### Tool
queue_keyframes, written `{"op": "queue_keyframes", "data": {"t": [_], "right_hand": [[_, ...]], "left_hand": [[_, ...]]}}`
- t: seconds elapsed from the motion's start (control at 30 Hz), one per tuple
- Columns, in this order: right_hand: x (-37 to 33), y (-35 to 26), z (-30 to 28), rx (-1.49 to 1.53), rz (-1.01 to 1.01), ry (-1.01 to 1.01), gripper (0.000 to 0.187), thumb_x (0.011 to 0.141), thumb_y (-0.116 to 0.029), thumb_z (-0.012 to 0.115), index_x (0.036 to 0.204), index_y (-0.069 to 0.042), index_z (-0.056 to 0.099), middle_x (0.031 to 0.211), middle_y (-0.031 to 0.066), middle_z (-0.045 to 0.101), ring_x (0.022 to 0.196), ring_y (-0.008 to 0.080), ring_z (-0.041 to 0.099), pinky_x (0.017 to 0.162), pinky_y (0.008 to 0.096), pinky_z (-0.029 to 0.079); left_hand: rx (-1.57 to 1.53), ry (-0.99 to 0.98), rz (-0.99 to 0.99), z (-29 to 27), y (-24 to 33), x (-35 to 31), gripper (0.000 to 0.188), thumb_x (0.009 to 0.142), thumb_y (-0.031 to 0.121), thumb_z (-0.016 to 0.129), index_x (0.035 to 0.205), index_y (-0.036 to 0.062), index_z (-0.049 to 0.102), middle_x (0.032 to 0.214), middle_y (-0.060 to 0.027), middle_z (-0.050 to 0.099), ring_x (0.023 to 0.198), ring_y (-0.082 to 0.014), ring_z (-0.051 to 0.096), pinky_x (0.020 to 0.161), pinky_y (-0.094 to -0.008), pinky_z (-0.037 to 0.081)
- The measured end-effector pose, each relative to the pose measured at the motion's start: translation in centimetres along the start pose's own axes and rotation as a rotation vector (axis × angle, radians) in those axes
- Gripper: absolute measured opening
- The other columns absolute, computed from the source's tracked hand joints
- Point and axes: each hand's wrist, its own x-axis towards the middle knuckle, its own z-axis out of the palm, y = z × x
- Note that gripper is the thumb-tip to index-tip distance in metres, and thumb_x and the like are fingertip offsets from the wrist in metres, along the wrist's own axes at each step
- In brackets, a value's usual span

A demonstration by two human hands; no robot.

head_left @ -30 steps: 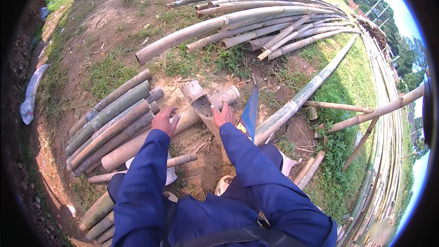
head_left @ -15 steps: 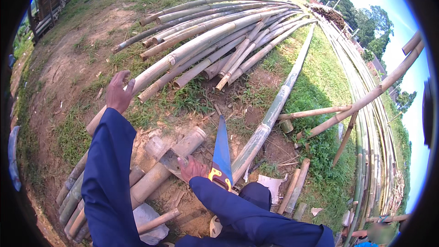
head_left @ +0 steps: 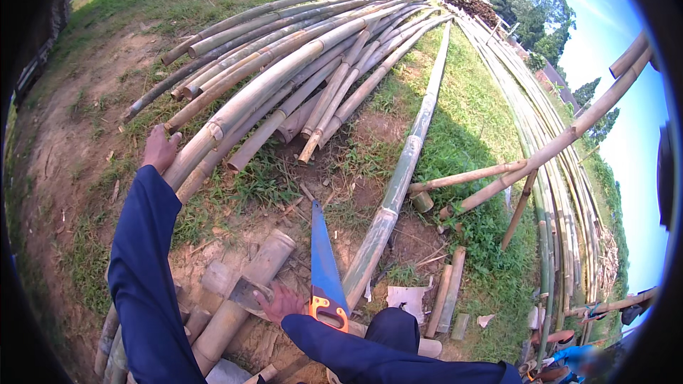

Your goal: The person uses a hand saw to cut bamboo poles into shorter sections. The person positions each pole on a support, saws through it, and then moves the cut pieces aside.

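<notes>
Bamboo poles (head_left: 284,78) are shown stacked on grassy ground, their long axes running from the lower left, near the person, up toward the upper right and far end of the yard. The left hand (head_left: 159,148) is seen extended forward at the cut end of a thick pole (head_left: 235,110) at the near edge of the stack, resting against it; whether the fingers are closed round it cannot be told. That pole lies directly ahead of the left hand and points away from it, up and to the right. The right hand (head_left: 283,304) is held low, close to the body, well apart from the stack, just beside the orange handle of a blue-bladed handsaw (head_left: 324,263), whose blade points away from the person; a grip cannot be confirmed. A short cut bamboo section (head_left: 245,284) lies just left of the right hand.
</notes>
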Motion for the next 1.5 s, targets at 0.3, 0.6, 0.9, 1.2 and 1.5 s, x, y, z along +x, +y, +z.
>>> {"op": "queue_keyframes", "data": {"t": [0.3, 0.6, 0.9, 1.2, 1.5], "right_hand": [[0.0, 0.0, -1.0, -0.057, 0.006, 0.013, 0.075, 0.091, -0.069, 0.056, 0.137, -0.01, 0.06, 0.134, 0.017, 0.064, 0.125, 0.0364, 0.059, 0.113, 0.0536, 0.034], [0.5, 0.9, 0.7, 0.044, 0.0, -0.048, 0.079, 0.091, -0.071, 0.053, 0.143, -0.012, 0.054, 0.14, 0.019, 0.059, 0.133, 0.0449, 0.05, 0.115, 0.0593, 0.027], [0.2, 0.1, -0.5, 0.011, 0.011, -0.012, 0.076, 0.092, -0.067, 0.054, 0.141, -0.009, 0.055, 0.139, 0.0179, 0.06, 0.131, 0.038, 0.054, 0.111, 0.0561, 0.036], [0.1, 0.1, -0.8, 0.003, 0.002, -0.015, 0.075, 0.093, -0.066, 0.056, 0.14, -0.008, 0.055, 0.136, 0.0193, 0.061, 0.127, 0.0386, 0.057, 0.108, 0.0558, 0.041], [0.1, 0.5, -0.4, -0.009, 0.032, -0.005, 0.071, 0.094, -0.064, 0.054, 0.14, -0.009, 0.054, 0.134, 0.0211, 0.062, 0.124, 0.0413, 0.058, 0.104, 0.0571, 0.043]], "left_hand": [[-0.192, -0.029, -0.174, 3.9, 0.1, 3.8, 0.064, 0.087, 0.039, 0.076, 0.121, -0.0093, 0.053, 0.121, -0.0332, 0.063, 0.115, -0.0432, 0.062, 0.097, -0.0473, 0.048], [-0.723, -0.164, -0.406, 6.3, -3.8, 7.2, 0.051, 0.086, 0.034, 0.08, 0.113, -0.0066, 0.065, 0.088, -0.0096, 0.066, 0.069, -0.0177, 0.061, 0.065, -0.0341, 0.048], [-0.628, -0.174, -0.309, -0.5, 4.1, 4.8, 0.042, 0.078, 0.032, 0.085, 0.094, -0.0035, 0.068, 0.077, -0.0077, 0.065, 0.061, -0.0146, 0.059, 0.059, -0.0303, 0.047], [-0.041, -0.042, -0.04, -5.6, 11.8, 1.6, 0.048, 0.071, 0.036, 0.079, 0.106, 0.0037, 0.072, 0.099, -0.02, 0.074, 0.099, -0.0364, 0.071, 0.087, -0.0486, 0.052], [-0.175, -0.472, 0.198, -3.4, 21.8, -6.9, 0.049, 0.079, 0.033, 0.07, 0.114, -0.0021, 0.066, 0.113, -0.0243, 0.07, 0.11, -0.0403, 0.066, 0.095, -0.0495, 0.05]]}}
